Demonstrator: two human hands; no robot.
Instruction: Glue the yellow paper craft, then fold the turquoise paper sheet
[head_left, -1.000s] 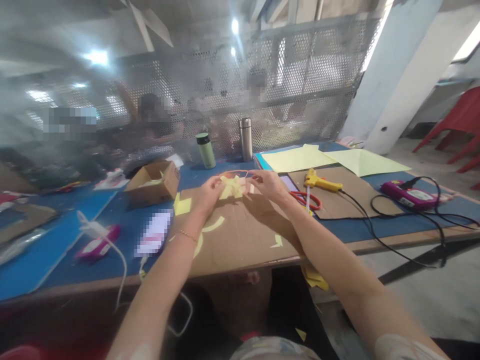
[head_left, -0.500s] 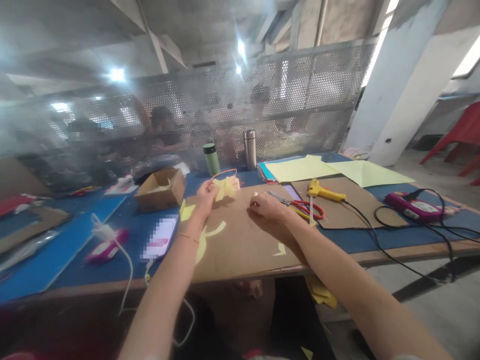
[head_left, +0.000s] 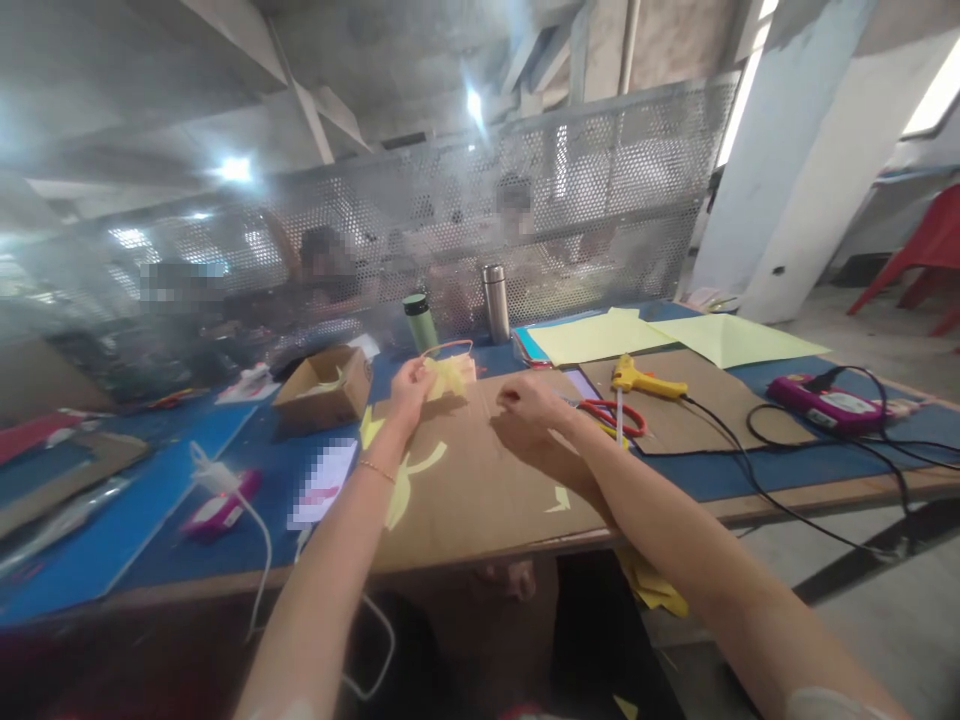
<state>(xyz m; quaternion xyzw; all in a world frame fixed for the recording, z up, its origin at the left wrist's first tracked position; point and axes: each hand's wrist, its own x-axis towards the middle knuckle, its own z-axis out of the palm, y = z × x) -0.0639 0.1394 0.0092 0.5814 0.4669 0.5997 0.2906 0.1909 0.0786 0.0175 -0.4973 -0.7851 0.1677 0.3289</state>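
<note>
My left hand pinches the edge of a yellow paper piece at the far side of the brown cardboard sheet. Behind that piece shows a thin orange loop, partly hidden. Over the cardboard to the right, my right hand is closed, thumb and fingers together; whatever sits in them is too small to make out. Red-handled scissors lie just right of this hand. Yellow paper scraps rest on the cardboard near my left forearm.
A yellow glue gun lies on another cardboard sheet, its black cable running to a purple box. Pale yellow sheets, a steel flask and a green bottle stand farther back. A small cardboard box and a phone are leftward.
My right hand has shifted slightly, and the small pale bit seen at its fingertips no longer shows. The left hand still holds the yellow paper piece. The view has moved a little.
</note>
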